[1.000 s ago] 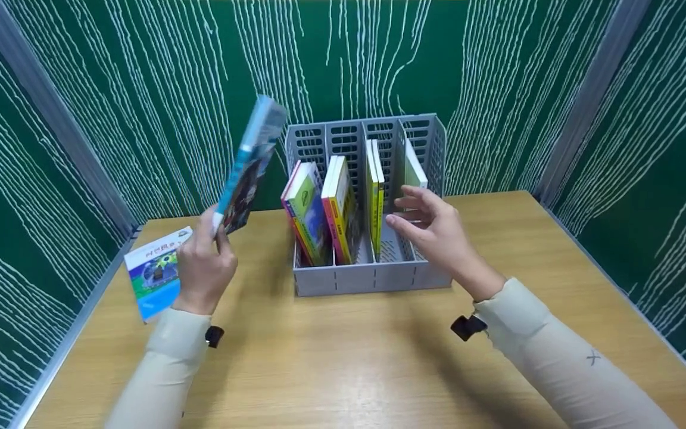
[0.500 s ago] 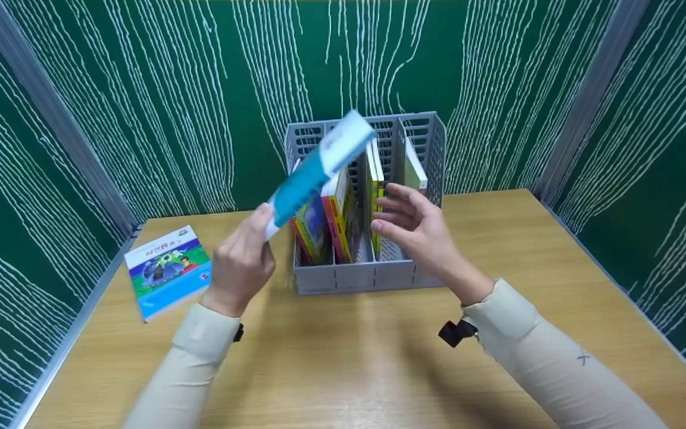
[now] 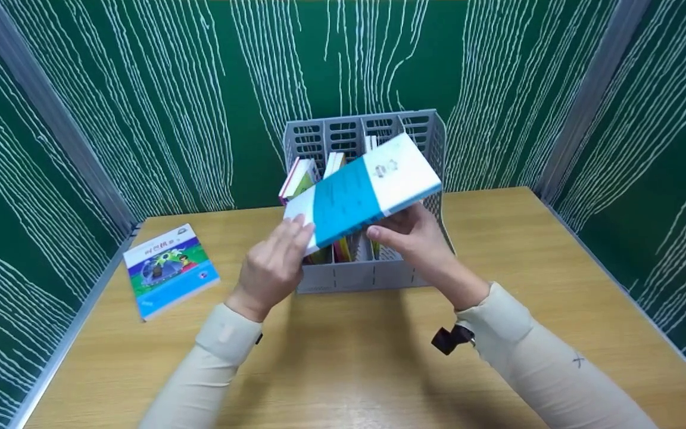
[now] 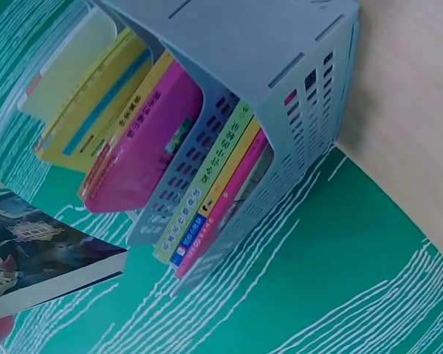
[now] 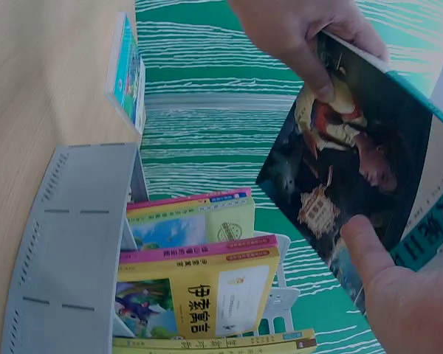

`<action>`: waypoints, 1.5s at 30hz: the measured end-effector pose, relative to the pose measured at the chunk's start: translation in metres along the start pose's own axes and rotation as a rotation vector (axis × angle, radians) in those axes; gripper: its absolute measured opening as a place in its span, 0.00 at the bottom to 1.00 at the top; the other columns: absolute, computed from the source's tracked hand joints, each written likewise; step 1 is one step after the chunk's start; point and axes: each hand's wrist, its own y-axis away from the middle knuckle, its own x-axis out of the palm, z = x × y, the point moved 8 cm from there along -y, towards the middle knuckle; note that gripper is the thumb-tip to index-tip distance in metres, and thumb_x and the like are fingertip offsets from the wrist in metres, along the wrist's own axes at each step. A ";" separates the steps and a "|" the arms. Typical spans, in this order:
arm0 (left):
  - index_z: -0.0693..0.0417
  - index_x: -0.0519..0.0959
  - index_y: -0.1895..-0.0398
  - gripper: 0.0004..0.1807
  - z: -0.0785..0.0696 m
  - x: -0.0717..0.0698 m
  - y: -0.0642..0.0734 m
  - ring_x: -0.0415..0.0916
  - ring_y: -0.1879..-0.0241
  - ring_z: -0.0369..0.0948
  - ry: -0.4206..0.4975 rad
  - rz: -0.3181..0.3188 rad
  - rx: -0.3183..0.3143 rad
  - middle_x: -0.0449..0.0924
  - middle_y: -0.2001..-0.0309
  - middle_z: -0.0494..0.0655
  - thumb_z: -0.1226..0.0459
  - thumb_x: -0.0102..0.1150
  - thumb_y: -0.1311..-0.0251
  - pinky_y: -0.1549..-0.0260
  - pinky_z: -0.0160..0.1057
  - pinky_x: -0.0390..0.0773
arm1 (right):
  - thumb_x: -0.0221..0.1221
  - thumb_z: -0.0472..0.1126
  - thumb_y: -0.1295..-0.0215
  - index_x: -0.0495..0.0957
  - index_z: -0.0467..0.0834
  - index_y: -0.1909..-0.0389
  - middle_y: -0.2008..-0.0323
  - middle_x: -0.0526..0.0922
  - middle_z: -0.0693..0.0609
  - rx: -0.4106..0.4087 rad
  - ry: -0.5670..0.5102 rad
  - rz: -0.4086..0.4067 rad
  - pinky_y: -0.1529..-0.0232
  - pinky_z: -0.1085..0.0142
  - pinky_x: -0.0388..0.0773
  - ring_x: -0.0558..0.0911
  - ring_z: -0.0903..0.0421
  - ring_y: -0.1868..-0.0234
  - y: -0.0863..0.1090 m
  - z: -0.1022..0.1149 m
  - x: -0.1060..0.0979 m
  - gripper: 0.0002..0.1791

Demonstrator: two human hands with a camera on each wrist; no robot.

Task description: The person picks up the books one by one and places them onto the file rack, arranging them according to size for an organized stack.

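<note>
My left hand (image 3: 268,268) pinches the lower left end of a white-and-teal book (image 3: 349,193), its fingers over the back cover and its thumb on the dark illustrated front (image 5: 369,169). At the book's lower right, my right hand (image 3: 420,241) touches it from beneath. Its thumb shows against the dark cover in the right wrist view, while its other fingers are hidden. The book is held tilted above a grey divided book rack (image 3: 355,281), overlapping the compartments in the head view. Upright in the rack stand several books, among them a yellow one (image 5: 236,302) and a magenta one (image 4: 148,151).
A thin blue-and-white illustrated book (image 3: 167,274) lies flat on the wooden table (image 3: 343,363), left of the rack. Green walls with white drip lines (image 3: 176,107) enclose the table's back and sides.
My left hand has brought the book rightward over the rack, turning its back cover upward. My right hand has shifted slightly left and now meets the book. The thin book on the table stays put.
</note>
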 end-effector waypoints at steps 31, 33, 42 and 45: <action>0.68 0.77 0.34 0.35 0.011 0.047 0.020 0.85 0.40 0.55 0.138 0.203 -0.273 0.84 0.38 0.63 0.57 0.80 0.37 0.38 0.52 0.87 | 0.45 0.28 0.21 0.41 0.47 0.13 0.17 0.59 0.43 -0.019 -0.365 -0.259 0.25 0.60 0.75 0.66 0.44 0.16 0.008 0.021 -0.058 0.42; 0.68 0.79 0.38 0.32 0.010 0.057 0.027 0.87 0.43 0.55 0.178 0.263 -0.301 0.86 0.42 0.63 0.55 0.79 0.36 0.41 0.52 0.88 | 0.46 0.26 0.23 0.45 0.45 0.14 0.21 0.65 0.43 -0.058 -0.358 -0.287 0.31 0.63 0.82 0.76 0.48 0.23 0.009 0.025 -0.068 0.41; 0.64 0.84 0.48 0.24 -0.005 0.105 0.065 0.86 0.61 0.48 0.351 0.601 -0.473 0.88 0.56 0.56 0.50 0.73 0.30 0.56 0.47 0.91 | 0.51 0.22 0.26 0.58 0.40 0.20 0.35 0.80 0.49 -0.169 -0.250 -0.401 0.44 0.64 0.89 0.89 0.57 0.42 0.023 0.039 -0.110 0.36; 0.65 0.85 0.51 0.24 -0.011 0.114 0.070 0.85 0.63 0.48 0.345 0.654 -0.462 0.88 0.59 0.56 0.49 0.70 0.28 0.59 0.47 0.90 | 0.53 0.24 0.24 0.58 0.43 0.20 0.33 0.77 0.50 -0.154 -0.152 -0.428 0.41 0.66 0.87 0.85 0.56 0.38 0.029 0.041 -0.123 0.35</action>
